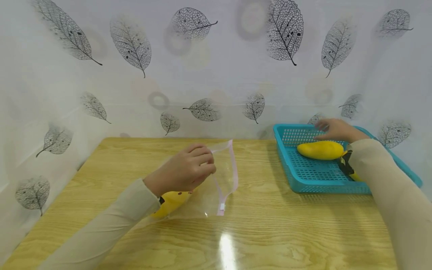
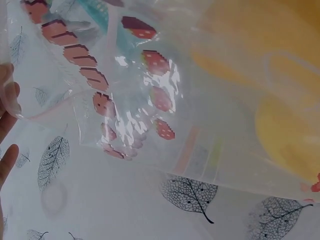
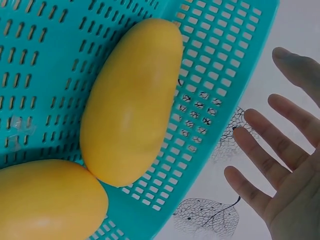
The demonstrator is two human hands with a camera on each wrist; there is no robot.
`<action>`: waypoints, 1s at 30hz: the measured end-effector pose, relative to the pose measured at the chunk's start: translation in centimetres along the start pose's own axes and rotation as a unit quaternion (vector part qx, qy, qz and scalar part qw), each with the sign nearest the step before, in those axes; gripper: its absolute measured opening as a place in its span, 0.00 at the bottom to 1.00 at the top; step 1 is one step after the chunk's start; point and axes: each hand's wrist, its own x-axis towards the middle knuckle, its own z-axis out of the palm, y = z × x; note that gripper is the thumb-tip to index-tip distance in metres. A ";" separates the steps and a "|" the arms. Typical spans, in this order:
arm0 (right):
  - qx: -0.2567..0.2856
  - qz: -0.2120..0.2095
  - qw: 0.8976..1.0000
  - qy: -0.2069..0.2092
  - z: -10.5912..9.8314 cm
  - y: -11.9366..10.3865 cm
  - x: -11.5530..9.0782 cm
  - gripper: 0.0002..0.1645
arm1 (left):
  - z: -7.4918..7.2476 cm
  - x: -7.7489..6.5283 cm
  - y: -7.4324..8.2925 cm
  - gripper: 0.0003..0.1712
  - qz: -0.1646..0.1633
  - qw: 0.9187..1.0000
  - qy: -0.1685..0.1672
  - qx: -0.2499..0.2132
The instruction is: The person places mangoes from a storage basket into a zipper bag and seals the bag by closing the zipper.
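Note:
My left hand pinches the upper edge of a clear zip bag with a pink zip strip and a white slider; its mouth gapes toward the right. Inside the bag lies a yellow mango, partly hidden by the hand and sleeve. Strawberry prints show on the film in the left wrist view. Over the far side of a blue plastic basket, my right hand hovers with spread fingers, holding nothing. Just below it lies a mango. Another mango lies beside that one, mostly behind my sleeve in the head view.
The basket has slotted walls and stands at the right rear of the wooden table. A pale curtain printed with leaves hangs right behind the table and along its left side.

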 end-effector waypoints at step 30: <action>0.007 0.037 0.996 -0.080 3.1 3.2 0.0 0.41 | -0.3 -0.1 0.1 0.02 0.008 1.000 -0.004 0.009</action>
